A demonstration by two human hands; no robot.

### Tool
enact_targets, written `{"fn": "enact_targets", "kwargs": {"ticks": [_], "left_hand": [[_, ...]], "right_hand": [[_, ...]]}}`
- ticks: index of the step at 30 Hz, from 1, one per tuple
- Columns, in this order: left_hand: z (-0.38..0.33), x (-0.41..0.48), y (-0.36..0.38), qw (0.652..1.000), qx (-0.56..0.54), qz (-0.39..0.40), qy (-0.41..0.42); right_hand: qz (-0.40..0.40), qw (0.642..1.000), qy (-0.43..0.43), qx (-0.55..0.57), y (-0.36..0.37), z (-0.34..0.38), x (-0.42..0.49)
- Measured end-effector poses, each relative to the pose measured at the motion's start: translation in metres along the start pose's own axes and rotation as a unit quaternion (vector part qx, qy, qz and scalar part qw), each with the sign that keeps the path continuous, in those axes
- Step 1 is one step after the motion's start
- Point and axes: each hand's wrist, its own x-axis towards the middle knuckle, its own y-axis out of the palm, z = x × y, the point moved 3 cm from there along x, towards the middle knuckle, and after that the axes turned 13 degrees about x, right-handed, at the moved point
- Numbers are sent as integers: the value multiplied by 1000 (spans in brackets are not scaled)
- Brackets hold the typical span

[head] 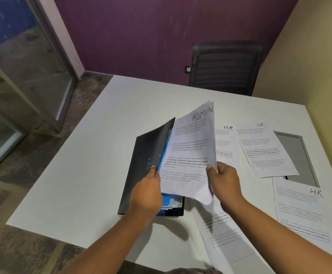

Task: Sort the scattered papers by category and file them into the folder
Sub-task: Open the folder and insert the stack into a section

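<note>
Hands (185, 184) hold ADMIN papers (190, 151) at open black folder (147, 153).

HR sheets (266, 151) right of folder (145, 161)

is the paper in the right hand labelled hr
No, the paper pinched by the right hand has ADMIN handwritten at its top; the left hand holds the folder open.
</note>
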Motion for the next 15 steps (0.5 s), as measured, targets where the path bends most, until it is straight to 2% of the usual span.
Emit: {"fn": "enact_targets", "kwargs": {"ticks": [2,5,7,11,15], "left_hand": [[-1,0,0,1000,-10,-4,4],[-2,0,-1,1000,-5,-7,16],[-1,1,-3,1000,-8,-1,17],[2,-3,-8,1000,-22,-1,6],[3,-10,-12,999,-34,7,19]], "right_hand": [[-4,999,36,40,6,-3,1],[24,997,-9,-67,11,-2,0],[9,994,-21,-107,10,0,1],[-52,997,52,-9,-3,-3,12],[-54,991,110,47,-8,-5,10]]}}
